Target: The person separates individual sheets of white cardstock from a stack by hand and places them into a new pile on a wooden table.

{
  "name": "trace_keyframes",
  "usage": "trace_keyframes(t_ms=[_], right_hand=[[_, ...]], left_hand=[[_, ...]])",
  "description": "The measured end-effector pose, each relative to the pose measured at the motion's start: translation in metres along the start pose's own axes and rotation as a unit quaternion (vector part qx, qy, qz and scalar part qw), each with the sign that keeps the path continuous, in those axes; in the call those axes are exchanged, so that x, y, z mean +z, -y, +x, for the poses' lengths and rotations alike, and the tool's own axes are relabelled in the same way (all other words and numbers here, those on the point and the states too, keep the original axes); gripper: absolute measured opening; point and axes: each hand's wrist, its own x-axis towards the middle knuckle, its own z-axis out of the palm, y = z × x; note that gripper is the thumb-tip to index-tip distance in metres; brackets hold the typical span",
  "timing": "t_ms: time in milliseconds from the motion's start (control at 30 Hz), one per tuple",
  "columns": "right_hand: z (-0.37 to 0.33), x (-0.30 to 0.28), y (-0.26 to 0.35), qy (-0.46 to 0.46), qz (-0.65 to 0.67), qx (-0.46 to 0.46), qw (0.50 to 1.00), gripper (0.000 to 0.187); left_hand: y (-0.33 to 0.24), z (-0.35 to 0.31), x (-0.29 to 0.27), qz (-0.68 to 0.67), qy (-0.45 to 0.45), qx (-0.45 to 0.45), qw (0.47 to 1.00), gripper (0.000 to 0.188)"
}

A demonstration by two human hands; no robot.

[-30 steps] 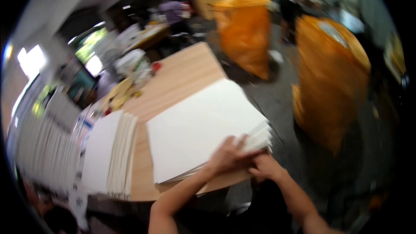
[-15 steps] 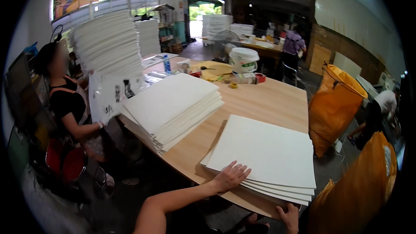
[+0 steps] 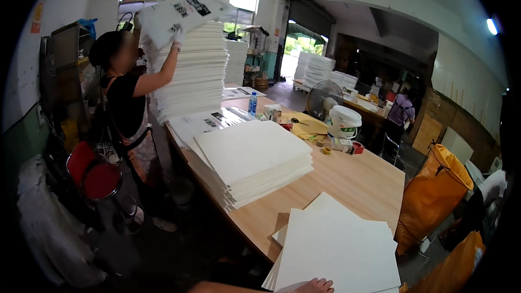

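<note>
Head view looks down a long pale wooden worktable (image 3: pixel 353 176) in a busy workshop. At the bottom edge one hand (image 3: pixel 316 285) of the person wearing the camera lies on the near stack of large white paper sheets (image 3: pixel 336 244), fingers (image 3: pixel 325 282) laid flat and close together on the top sheet; only the knuckles and a strip of forearm show, and I cannot tell which of the two hands it is, while the other one is out of sight. That stack sits at the near end of the table, its corners fanned a little. Further along rests a thicker pile of white boards (image 3: pixel 252 160), squared up and well apart from the first. Beyond it a co-worker in a black top (image 3: pixel 126 103) lifts a printed sheet (image 3: pixel 176 13) onto a tall white stack (image 3: pixel 198 70). A white plastic bucket (image 3: pixel 344 121) and a desk fan (image 3: pixel 323 99) stand mid-table, and an orange sack (image 3: pixel 434 198) hangs at the right edge
</note>
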Motion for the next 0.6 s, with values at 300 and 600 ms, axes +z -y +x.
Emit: trace_keyframes(t_ms=[300, 600], right_hand=[[0.005, -0.012, -0.007, 0.07, 0.162, 0.044, 0.983, 0.061], [0.001, -0.012, -0.014, 0.05, 0.575, 0.208, 0.79, 0.061]], left_hand=[[0.126, -0.158, 0.076, -0.502, -0.25, -0.56, 0.609, 0.057], [0.167, -0.111, 0.031, -0.884, -0.016, -0.239, 0.401, 0.069]])
